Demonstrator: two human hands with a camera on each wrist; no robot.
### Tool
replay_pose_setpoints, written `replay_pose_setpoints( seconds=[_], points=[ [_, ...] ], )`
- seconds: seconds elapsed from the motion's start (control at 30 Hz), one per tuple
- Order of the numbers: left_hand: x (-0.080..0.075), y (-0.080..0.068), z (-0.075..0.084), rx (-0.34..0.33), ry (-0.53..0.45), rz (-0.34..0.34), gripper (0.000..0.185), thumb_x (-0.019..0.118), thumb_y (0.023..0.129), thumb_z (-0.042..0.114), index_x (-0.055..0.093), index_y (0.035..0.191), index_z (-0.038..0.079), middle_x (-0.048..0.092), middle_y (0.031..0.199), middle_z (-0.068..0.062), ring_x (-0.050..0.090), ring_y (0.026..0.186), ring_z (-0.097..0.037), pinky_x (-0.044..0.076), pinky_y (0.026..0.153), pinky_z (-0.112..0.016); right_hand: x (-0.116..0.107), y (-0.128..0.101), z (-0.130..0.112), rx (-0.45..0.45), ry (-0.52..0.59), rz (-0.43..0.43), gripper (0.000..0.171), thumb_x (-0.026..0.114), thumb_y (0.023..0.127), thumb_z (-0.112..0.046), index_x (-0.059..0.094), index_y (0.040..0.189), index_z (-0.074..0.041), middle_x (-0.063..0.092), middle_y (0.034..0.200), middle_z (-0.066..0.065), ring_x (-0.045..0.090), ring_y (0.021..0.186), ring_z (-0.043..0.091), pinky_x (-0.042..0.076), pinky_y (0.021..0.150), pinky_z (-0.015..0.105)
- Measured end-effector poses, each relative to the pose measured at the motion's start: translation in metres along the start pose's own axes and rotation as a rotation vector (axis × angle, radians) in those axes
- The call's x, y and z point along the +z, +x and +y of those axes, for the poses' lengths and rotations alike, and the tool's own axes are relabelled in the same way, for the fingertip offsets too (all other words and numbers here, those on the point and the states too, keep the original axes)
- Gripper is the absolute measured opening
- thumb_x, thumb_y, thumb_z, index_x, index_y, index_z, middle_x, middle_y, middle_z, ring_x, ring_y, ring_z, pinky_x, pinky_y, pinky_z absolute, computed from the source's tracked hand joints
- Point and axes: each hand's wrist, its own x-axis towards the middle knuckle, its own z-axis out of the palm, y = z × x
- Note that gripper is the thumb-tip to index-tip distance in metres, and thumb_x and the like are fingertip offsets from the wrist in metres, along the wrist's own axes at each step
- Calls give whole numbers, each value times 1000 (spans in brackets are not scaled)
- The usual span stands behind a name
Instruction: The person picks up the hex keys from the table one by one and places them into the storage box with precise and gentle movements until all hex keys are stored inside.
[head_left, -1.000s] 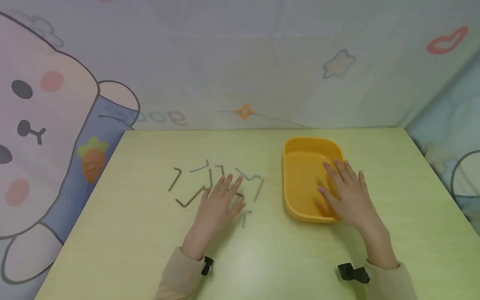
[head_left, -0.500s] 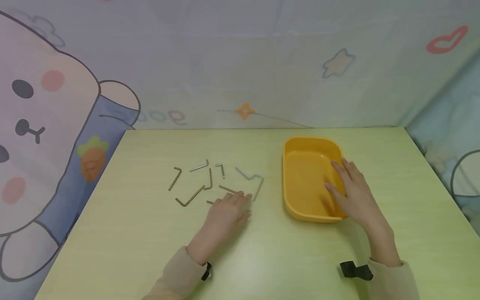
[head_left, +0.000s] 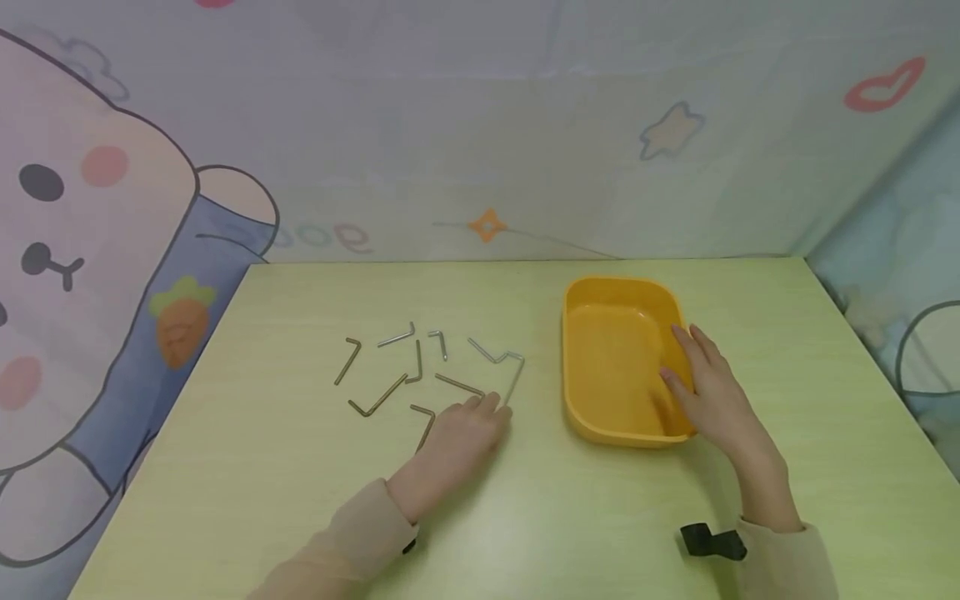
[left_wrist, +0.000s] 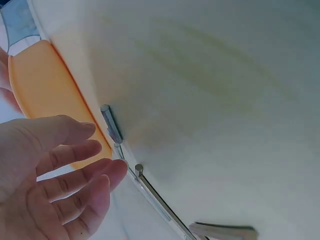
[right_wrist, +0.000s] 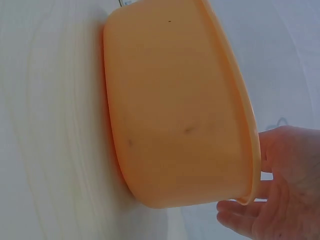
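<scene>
Two hands at work on a pale yellow-green counter (head_left: pixel 300 500), one at a tub, one among metal keys.

The right hand (head_left: pixel 712 400), fingers relaxed, rests on the rim of the orange plastic tub (head_left: pixel 600 417), which could slide if nudged. The left hand (head_left: pixel 461 433), loosely spread and holding nothing, touches scattered L-shaped metal hex keys (head_left: pixel 382 393); thin steel may slip from fingertips. Only the left wrist view shows a key's tip at the fingertips (left_wrist: pixel 112 170).
</scene>
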Motion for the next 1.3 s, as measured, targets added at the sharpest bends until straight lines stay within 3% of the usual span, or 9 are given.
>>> replay_pose_setpoints(
  seconds=[0.1,0.3,0.43,0.6,0.87,1.07,1.3],
  points=[
    [1,1,0,12,6,-25,15,70,75,3,63,83,13,54,77,1,47,59,-11,31,41,-19,0,0,1,22,0,-14,65,45,101,-28,13,153,-4,14,154,33,22,135,58,24,102,72],
    [0,2,-1,8,16,-138,17,70,78,1,63,89,13,54,82,-1,51,65,-13,39,42,-20,-1,0,3,61,20,-58,69,43,102,-28,6,153,-1,19,153,34,25,136,56,25,105,69],
    [0,2,-1,9,18,-158,19,70,78,1,62,92,12,53,82,-2,51,64,-13,42,43,-20,-4,0,8,87,43,-87,70,42,102,-30,4,153,0,22,152,34,31,134,54,30,105,65],
    [4,4,-2,24,21,-175,18,69,80,1,59,92,10,52,78,-3,48,60,-12,40,43,-19,-8,0,16,104,40,-98,64,41,102,-30,14,152,2,41,139,33,54,111,45,51,85,51],
    [5,11,0,40,35,-207,15,67,81,2,58,90,10,53,73,-3,49,57,-11,40,42,-20,-16,-1,26,87,63,-106,58,43,102,-26,25,148,4,52,118,27,57,87,25,50,64,24],
    [5,16,1,26,13,-249,15,65,79,0,57,87,10,53,70,-3,48,58,-13,37,43,-21,-17,-1,30,80,148,-120,58,46,101,-23,25,149,3,52,114,24,56,71,10,51,59,23],
    [5,21,3,27,3,-265,18,64,76,-1,55,85,11,51,69,-3,46,57,-13,32,43,-21,-20,-1,34,135,263,-130,56,47,101,-21,28,148,2,50,110,19,58,69,7,54,60,25]
  ],
)
